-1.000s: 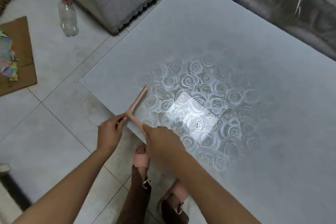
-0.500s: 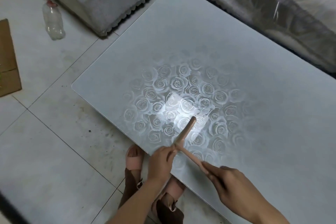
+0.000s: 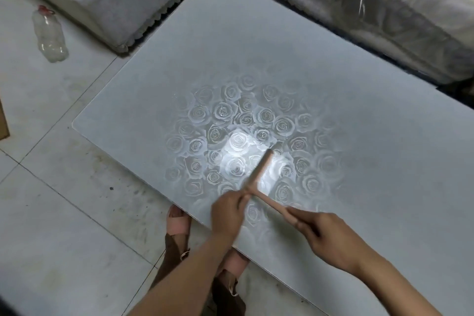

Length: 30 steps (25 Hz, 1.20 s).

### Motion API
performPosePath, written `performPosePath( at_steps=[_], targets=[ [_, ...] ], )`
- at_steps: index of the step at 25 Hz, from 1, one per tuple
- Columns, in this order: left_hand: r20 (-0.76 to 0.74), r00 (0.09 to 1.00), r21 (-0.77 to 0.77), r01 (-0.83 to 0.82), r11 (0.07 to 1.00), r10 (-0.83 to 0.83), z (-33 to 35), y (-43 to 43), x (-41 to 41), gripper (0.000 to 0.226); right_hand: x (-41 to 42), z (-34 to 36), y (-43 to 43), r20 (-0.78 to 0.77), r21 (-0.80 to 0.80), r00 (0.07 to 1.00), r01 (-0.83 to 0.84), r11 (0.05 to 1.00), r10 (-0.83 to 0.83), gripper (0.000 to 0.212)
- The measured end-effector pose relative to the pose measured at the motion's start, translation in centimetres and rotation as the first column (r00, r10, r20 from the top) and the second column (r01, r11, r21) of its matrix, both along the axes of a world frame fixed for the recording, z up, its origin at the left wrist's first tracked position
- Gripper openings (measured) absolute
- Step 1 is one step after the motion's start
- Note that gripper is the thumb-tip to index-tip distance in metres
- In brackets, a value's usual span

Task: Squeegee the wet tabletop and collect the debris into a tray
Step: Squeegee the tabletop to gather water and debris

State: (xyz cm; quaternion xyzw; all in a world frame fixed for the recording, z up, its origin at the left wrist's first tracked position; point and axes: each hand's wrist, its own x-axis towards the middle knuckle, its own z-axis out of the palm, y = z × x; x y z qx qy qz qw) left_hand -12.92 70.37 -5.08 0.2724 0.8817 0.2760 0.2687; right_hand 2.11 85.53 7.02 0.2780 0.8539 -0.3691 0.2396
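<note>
Our R hand (image 3: 325, 235) grips squeegee (image 3: 259, 171) handle, L hand (image 3: 227, 215) pinches blade end, lower-centre frame; looks light, stiff, prob slippery wet.

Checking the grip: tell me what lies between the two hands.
In the head view, the handle of the pink squeegee bridges the gap between the left hand and the right hand, with the tabletop beneath.

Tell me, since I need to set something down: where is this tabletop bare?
The tabletop is bare along its far side by the covered sofa, at its left corner nearest the plastic bottle, and over its right stretch. It is crowded at the near edge, where the left hand and right hand hold the squeegee.
</note>
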Motion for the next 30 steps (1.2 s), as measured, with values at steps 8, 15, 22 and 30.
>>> performPosePath(
  at_steps=[8,15,22,30],
  targets=[
    [0.024,1.000,0.048,0.000,0.999,-0.001,4.3,1.7,-5.2,0.026,-3.3,4.1,1.6,-0.147,0.069,0.988,-0.039,0.997,0.049,0.032],
    [-0.047,0.995,-0.006,-0.084,0.996,0.084,5.6,-0.3,-17.4,0.026,-17.5,4.2,1.4,-0.143,0.067,0.977,-0.149,0.987,0.157,0.038],
    [-0.151,0.977,-0.065,-0.162,0.985,0.151,3.7,-3.6,-37.5,0.027,-38.5,0.9,-2.2,-0.189,0.037,0.964,-0.184,0.982,0.188,0.039],
    [-0.212,0.974,-0.085,-0.096,0.992,0.076,-0.7,-0.2,-48.9,0.024,-49.6,-2.6,-0.1,-0.173,-0.037,0.982,-0.077,0.996,0.069,0.045]
  ],
)
